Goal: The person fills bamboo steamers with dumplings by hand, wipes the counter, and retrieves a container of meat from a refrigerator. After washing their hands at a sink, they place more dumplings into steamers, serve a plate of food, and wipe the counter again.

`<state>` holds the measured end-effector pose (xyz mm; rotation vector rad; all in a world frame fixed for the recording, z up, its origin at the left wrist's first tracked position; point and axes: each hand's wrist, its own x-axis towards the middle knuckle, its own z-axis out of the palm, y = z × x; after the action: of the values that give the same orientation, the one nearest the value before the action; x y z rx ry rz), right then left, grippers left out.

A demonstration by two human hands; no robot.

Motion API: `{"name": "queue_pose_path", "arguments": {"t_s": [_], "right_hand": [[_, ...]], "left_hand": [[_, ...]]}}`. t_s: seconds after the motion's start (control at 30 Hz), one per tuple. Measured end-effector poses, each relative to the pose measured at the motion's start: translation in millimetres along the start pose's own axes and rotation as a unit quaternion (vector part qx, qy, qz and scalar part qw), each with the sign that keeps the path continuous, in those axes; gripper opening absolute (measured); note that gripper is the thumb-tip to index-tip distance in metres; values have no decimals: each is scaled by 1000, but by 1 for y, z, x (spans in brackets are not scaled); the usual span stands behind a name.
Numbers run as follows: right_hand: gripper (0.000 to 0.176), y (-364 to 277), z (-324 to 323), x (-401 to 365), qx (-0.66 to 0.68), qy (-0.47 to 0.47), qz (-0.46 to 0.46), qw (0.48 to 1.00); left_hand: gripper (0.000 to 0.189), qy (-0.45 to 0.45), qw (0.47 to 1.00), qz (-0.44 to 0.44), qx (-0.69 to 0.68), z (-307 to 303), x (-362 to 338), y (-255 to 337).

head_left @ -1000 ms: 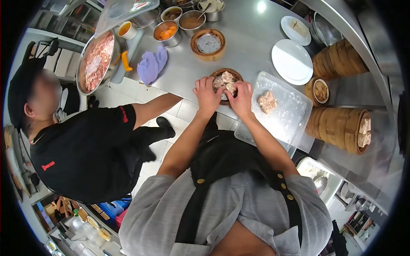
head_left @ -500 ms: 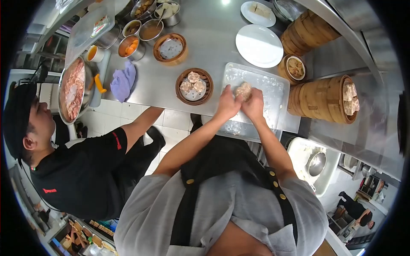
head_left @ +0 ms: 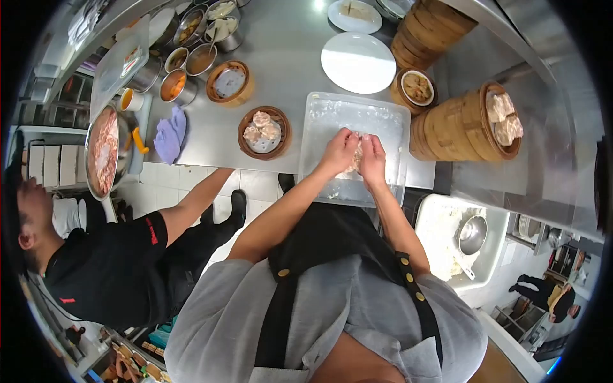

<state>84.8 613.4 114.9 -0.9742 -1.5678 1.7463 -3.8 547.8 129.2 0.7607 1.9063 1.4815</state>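
Observation:
Both hands are cupped together over a shallow translucent tray (head_left: 322, 108) smeared with pale wet residue. My left hand (head_left: 340, 153) curls around one side of a pale pinkish meatball (head_left: 355, 161). My right hand (head_left: 373, 159) closes on its other side, and the thumbs and fingers hide much of it. Left of the tray stands a small round bamboo steamer (head_left: 287, 142). Three similar meatballs (head_left: 262, 119) sit in it on a perforated white liner.
Tall bamboo steamer stacks (head_left: 440, 132) and a white plate (head_left: 357, 62) stand right and behind. Another steamer (head_left: 237, 96), a purple cloth (head_left: 169, 135) and a large bowl of pink meat (head_left: 96, 172) lie left. A co-worker (head_left: 108, 268) stands close on the left.
My hands have come closer together and now cover more of the meatball. The view has shifted, so the counter things appear farther left. The co-worker has moved slightly left in view.

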Motion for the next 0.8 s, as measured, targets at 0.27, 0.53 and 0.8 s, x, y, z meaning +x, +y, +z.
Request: {"name": "queue_pose_path", "arguments": {"t_s": [0.27,0.53,0.8], "right_hand": [[24,1,2,-10,105,17,179,978],[29,-12,-28,14,59,-50,192,978],[40,-47,-13,-23,-263,-205,-186,924]], "left_hand": [[23,-55,939,-183,-286,5,-4,-24],[20,-5,810,-267,-523,-3,-3,-51],[22,-88,774,-224,-585,-24,-24,-41]]}}
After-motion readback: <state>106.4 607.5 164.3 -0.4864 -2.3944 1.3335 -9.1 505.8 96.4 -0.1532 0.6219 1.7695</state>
